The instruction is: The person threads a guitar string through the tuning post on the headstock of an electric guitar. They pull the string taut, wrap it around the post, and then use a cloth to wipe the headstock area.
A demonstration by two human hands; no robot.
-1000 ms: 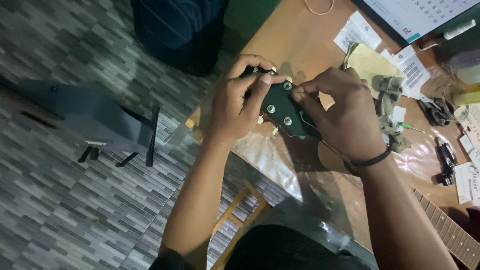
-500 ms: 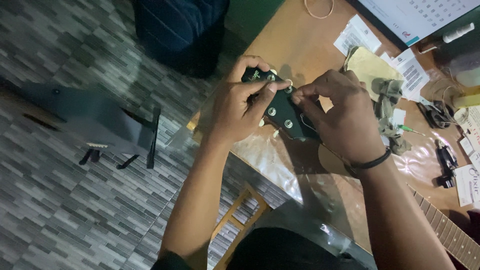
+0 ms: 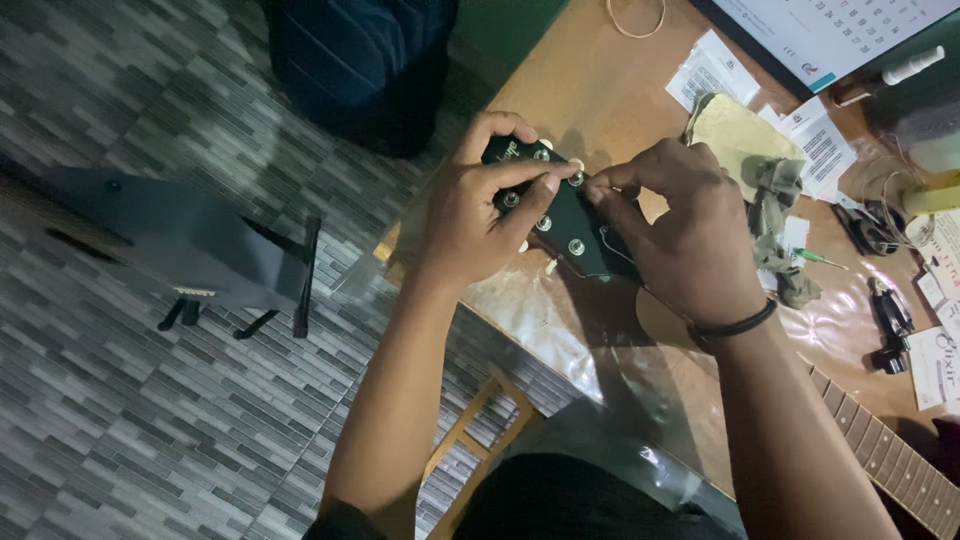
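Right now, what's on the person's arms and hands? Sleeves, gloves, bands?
Both hands are bare, no gloves or rings visible. The right hand has a thin dark band at the wrist. The left hand has nothing on the wrist. Both forearms are uncovered; a dark sleeve edge shows near the left elbow.

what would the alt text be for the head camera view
Two bare hands work at a black guitar headstock on a wooden table: the left hand grips it, the right hand pinches at a tuning peg. Cloth and paper packets lie nearby.
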